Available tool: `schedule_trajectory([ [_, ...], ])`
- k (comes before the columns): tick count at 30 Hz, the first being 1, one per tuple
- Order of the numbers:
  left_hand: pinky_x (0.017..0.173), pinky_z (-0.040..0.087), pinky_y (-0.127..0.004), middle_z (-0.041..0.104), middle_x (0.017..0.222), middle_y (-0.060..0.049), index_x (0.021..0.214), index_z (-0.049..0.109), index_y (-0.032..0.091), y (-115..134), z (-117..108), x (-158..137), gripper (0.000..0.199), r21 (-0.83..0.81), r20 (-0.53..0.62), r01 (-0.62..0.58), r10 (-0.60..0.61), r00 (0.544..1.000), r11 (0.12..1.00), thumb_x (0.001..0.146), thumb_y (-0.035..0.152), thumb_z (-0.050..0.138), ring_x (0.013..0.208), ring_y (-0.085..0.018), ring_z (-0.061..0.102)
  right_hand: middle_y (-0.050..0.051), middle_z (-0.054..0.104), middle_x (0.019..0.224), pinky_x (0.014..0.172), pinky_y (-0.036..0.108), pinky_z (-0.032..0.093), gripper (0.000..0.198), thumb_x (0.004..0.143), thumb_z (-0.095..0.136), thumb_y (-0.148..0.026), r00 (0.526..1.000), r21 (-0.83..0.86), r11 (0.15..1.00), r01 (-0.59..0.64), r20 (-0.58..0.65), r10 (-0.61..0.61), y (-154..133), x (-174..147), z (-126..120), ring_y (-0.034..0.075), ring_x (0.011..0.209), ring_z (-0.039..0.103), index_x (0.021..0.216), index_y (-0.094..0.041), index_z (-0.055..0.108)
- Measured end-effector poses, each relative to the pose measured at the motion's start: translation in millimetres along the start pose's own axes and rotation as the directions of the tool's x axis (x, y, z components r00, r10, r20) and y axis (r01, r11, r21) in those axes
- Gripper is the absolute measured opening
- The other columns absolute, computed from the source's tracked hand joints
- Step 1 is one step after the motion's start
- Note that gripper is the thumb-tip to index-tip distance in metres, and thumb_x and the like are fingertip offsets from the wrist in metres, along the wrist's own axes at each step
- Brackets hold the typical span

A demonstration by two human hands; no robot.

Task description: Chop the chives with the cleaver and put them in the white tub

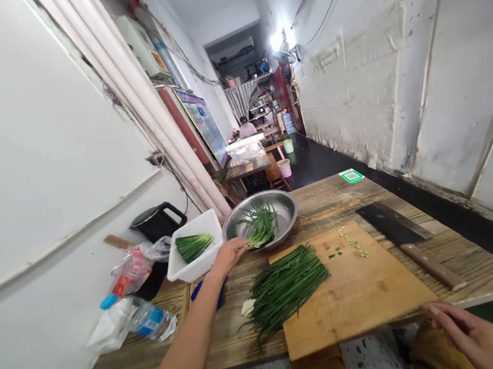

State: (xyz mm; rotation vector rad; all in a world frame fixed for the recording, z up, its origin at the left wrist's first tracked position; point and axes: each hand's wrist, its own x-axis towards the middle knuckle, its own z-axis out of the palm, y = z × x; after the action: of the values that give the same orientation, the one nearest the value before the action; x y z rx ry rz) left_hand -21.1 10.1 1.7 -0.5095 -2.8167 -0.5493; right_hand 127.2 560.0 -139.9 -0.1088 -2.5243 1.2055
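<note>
My left hand [232, 254] reaches over the near rim of a round steel bowl [288, 215]. Its fingers are closed on the pale ends of a bunch of garlic chives [260, 221] lying in that bowl. At the lower right, my right hand [478, 332] is beside the near corner of a wooden cutting board [355, 300], thumb and forefinger pinched together; whether anything is between them cannot be seen. A larger pile of chives [288, 284] lies across the board's left edge. Small cut pieces [353, 242] are scattered on the board. To its right rests a cleaver [409, 242].
Left of the bowl stands a white plastic tub [211, 228] with more chives. A water bottle [153, 323], plastic bags [133, 270] and a black kettle [156, 222] are by the wall. Farther back, a person [247, 127] is at another table [248, 167].
</note>
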Motion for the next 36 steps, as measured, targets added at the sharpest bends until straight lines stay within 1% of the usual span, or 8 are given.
schedule_trajectory([
  [3,0.095,0.048,-0.033,0.074,0.108,-0.007,0.096,0.073,0.021,4,-19,10,0.024,-0.057,-0.126,0.063,-0.070,0.990,0.996,0.088,0.033,0.054,0.102,-0.020,0.066,0.005,0.076,0.079,0.061,0.027,0.060,0.045,0.070,0.057,-0.065,0.992,0.101,0.995,-0.021,0.123,0.009,-8,0,11,0.024,0.069,0.073,0.080,-0.026,0.077],
  [7,0.076,0.050,-0.031,0.072,0.076,-0.004,0.076,0.068,0.019,13,-56,28,0.027,-0.125,-0.282,0.177,-0.206,0.937,0.976,0.085,0.041,0.054,0.071,-0.019,0.066,0.006,0.077,0.089,0.069,0.029,0.061,0.043,0.073,0.057,-0.063,0.990,0.141,0.989,0.035,0.130,-0.053,-16,1,24,0.026,0.080,0.073,0.083,-0.027,0.077],
  [15,0.053,0.046,-0.025,0.060,0.051,0.003,0.075,0.062,0.017,31,-122,27,0.023,-0.441,-0.448,0.300,-0.497,0.743,0.846,0.078,0.040,0.062,0.051,-0.017,0.061,0.010,0.075,0.082,0.069,0.032,0.057,0.049,0.083,0.047,-0.064,0.929,0.147,0.981,0.126,0.330,-0.168,-45,8,31,0.027,0.076,0.071,0.080,-0.024,0.074],
  [19,0.055,0.052,-0.024,0.053,0.052,0.006,0.075,0.059,0.013,47,-136,10,0.018,-0.646,-0.435,0.268,-0.634,0.640,0.714,0.079,0.030,0.065,0.051,-0.013,0.060,0.010,0.073,0.079,0.068,0.033,0.052,0.048,0.087,0.041,-0.058,0.839,0.190,0.958,0.216,0.466,-0.282,-105,28,36,0.025,0.074,0.068,0.080,-0.021,0.071],
  [23,0.056,0.056,-0.025,0.053,0.055,0.005,0.070,0.058,0.011,72,-124,0,0.018,-0.799,-0.350,0.234,-0.745,0.567,0.554,0.073,0.023,0.072,0.048,-0.008,0.055,0.006,0.070,0.078,0.070,0.032,0.048,0.040,0.091,0.042,-0.051,0.702,0.413,0.869,0.272,0.532,-0.473,-212,52,59,0.022,0.076,0.063,0.082,-0.020,0.067],
  [29,0.065,0.059,-0.026,0.057,0.061,0.001,0.064,0.058,0.012,114,-75,1,0.016,-0.902,-0.198,0.195,-0.772,0.604,0.384,0.071,0.019,0.071,0.056,-0.010,0.061,0.005,0.072,0.087,0.068,0.026,0.047,0.018,0.088,0.049,-0.023,0.623,0.585,0.687,-0.431,0.743,-0.243,-348,62,136,0.015,0.079,0.066,0.099,-0.018,0.063],
  [34,0.066,0.055,-0.028,0.058,0.059,0.002,0.073,0.063,0.014,148,-36,-1,0.005,-0.908,-0.162,0.191,-0.732,0.661,0.373,0.073,0.018,0.067,0.057,-0.012,0.060,-0.002,0.061,0.060,0.057,0.024,0.044,0.010,0.086,0.052,-0.024,0.562,0.577,0.437,-0.690,0.807,-0.180,-368,53,173,0.012,0.055,0.057,0.078,-0.019,0.053],
  [36,0.076,0.055,-0.032,0.070,0.074,-0.003,0.085,0.070,0.013,160,-29,-6,0.017,-0.879,-0.139,0.215,-0.660,0.738,0.426,0.069,0.018,0.072,0.074,-0.018,0.066,-0.003,0.058,0.057,0.051,0.022,0.041,0.009,0.085,0.052,-0.026,0.571,0.602,0.376,-0.704,0.795,-0.204,-363,50,175,0.011,0.051,0.053,0.078,-0.020,0.052],
])
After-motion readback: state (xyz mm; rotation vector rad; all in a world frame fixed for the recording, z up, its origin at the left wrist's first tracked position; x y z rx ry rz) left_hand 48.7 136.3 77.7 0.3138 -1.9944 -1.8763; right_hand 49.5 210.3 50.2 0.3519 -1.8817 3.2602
